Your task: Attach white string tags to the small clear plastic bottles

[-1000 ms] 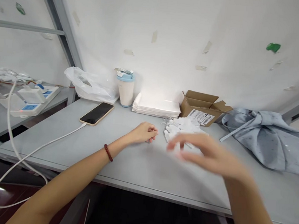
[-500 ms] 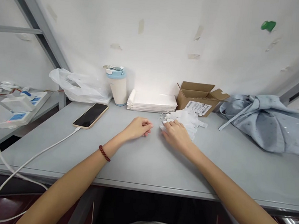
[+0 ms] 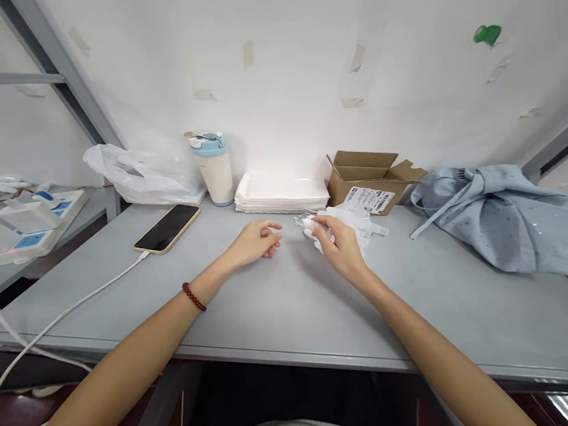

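We see the right hand (image 3: 342, 247) pinching a white piece (image 3: 308, 223), its pile (image 3: 362, 222) toward the back edge of the bench (image 3: 274, 312), likely for reach; left hand (image 3: 251, 242) half-curled, seemingly empty.

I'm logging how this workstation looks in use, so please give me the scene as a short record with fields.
Left hand: loosely curled, nothing visible in it
Right hand: fingertips pinching a white piece at a white pile
Phone: screen dark, white cable plugged in
Back row, left to right: plastic bag, lidded cup, white stack, open carton, blue-grey fabric bundle
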Available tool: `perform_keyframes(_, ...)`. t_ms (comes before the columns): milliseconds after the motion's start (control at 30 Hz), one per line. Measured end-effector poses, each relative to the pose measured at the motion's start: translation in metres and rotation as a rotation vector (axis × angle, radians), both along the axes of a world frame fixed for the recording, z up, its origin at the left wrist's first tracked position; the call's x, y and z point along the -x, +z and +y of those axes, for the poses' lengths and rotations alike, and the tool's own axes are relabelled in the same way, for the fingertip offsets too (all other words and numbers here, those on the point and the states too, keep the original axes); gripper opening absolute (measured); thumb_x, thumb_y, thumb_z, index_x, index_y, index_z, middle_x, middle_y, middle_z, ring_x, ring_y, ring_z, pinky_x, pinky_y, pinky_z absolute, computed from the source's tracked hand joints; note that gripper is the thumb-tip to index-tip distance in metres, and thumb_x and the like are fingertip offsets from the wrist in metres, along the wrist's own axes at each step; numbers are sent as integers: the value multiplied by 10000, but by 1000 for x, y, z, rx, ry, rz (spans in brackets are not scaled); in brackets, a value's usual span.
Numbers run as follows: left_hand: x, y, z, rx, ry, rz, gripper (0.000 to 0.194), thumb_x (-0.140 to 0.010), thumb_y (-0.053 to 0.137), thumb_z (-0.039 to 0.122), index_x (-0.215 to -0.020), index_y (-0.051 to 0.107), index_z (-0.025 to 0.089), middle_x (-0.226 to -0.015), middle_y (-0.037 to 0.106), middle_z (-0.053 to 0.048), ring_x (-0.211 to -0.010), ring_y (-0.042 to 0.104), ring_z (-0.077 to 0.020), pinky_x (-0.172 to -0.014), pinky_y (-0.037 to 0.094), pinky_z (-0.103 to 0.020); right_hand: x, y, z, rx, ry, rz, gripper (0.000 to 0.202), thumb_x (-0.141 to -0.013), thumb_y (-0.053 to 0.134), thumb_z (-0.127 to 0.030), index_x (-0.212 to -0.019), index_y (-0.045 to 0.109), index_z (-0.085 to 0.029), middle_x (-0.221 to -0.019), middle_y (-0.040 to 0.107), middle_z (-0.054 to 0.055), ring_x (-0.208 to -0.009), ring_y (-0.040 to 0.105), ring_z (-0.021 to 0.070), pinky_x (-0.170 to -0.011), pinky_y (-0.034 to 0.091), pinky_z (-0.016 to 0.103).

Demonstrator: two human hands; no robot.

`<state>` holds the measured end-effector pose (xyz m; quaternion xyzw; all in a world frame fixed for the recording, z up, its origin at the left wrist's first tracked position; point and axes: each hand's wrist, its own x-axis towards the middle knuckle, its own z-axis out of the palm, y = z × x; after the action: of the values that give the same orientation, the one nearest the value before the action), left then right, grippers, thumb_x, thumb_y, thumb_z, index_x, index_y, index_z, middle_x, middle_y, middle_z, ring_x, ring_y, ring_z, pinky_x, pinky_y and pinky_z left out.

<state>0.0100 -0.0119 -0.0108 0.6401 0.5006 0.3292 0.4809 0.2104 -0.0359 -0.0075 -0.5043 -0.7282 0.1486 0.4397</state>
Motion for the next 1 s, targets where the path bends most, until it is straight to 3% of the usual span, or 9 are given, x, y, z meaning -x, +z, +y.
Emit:
perform_keyframes(233, 0, 8, -3, 43, -3, -170, 374, -802, 588, 426, -1017, 613, 121, -818, 632, -54, -582, 589, -113, -561, 470, -264, 1, 4, -2, 63, 52, 167, 238, -860, 457, -285, -915, 660, -174, -750, 664, 23, -742, 580, 170, -602, 411, 269)
perform_keyframes(533, 3, 7, -3, 136, -3, -171, 470, -748, 618, 553, -885, 650, 105, -762, 620, -50, -602, 571, -117, -578, 453, -269, 4, -2, -4, 20, 108, 125, 227, -868, 467, -271, -923, 661, -166, -838, 662, 48, -827, 577, 177, -642, 420, 270)
perform_keyframes(800, 3, 7, -3, 148, -34, -174, 304, -738, 661, 419, -796, 649, 121, -723, 616, -38, -607, 569, -116, -584, 450, -256, 5, -2, -7, -138, 155, 0, 199, -869, 469, -230, -935, 647, -171, -814, 644, 66, -801, 563, 193, -665, 437, 310)
perform_keyframes(1000, 4, 7, -4, 103, -99, -235, 300, -736, 673, 427, -775, 641, 131, -743, 611, -33, -603, 550, -108, -588, 450, -255, 4, -3, -8, -173, 157, -27, 197, -881, 459, -229, -957, 636, -184, -824, 647, 69, -820, 559, 204, -696, 448, 331)
